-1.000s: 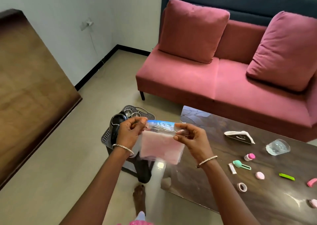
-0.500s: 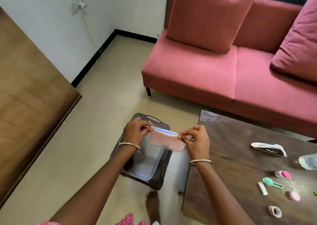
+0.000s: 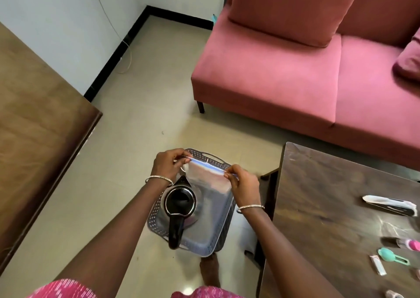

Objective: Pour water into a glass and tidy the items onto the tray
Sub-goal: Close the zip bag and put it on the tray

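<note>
The left hand (image 3: 169, 164) and right hand (image 3: 245, 184) each pinch a top corner of the clear zip-top plastic bag with blue seal strip (image 3: 205, 176), held above the grey perforated plastic tray (image 3: 152, 215). It should probably be lowered flat beside the steel kettle (image 3: 180, 203), clear of its spout (image 3: 183, 181). Its long sealed edge runs from hand to hand, body hanging down.

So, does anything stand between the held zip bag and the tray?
Only the kettle, standing in the left half of the tray. The zip bag, pinched at its top corners by the left hand and right hand, hangs over the right half, where nothing visible blocks it; the far end is hidden.
</note>
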### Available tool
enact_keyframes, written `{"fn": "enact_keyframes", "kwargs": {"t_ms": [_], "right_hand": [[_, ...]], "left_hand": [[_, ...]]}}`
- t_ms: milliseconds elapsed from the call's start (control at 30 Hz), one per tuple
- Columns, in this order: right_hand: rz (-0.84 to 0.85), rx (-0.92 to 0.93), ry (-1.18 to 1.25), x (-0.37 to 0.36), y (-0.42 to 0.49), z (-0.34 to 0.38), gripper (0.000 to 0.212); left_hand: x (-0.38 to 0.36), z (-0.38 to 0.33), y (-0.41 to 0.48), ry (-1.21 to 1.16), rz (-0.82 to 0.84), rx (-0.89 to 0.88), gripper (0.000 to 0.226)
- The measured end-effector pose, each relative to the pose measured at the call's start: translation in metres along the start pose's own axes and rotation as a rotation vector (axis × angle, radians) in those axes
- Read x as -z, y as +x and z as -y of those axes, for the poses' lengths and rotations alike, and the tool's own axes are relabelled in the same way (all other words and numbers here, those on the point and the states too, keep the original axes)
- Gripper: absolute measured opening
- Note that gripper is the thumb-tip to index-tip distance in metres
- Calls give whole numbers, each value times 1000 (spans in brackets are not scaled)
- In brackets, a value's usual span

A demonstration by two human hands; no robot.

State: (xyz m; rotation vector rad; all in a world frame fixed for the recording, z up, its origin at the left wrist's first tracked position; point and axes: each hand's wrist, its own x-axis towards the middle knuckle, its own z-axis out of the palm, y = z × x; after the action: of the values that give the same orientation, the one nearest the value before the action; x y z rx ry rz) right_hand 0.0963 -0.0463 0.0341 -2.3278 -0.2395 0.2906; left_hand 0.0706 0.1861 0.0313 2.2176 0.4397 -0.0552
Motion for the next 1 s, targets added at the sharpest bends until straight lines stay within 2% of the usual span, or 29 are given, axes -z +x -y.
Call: {"fn": "enact_keyframes", "kwargs": {"t_ms": [367, 600, 700, 833, 1000], "right_hand": [[145, -102, 18, -67, 36, -19, 6], [107, -137, 51, -88, 45, -25, 7], [127, -154, 63, -90, 48, -28, 11], [195, -163, 43, -83, 45, -32, 25], [286, -177, 24, -67, 40, -34, 54]], "left_hand": [[-15, 66, 35, 66, 42, 111, 11], [-21, 80, 44, 132, 29, 87, 25], [-23, 82, 42, 118, 42, 133, 33], [-23, 80, 30, 99, 10, 213, 46], [-16, 71, 13, 112, -89, 266, 41]]}}
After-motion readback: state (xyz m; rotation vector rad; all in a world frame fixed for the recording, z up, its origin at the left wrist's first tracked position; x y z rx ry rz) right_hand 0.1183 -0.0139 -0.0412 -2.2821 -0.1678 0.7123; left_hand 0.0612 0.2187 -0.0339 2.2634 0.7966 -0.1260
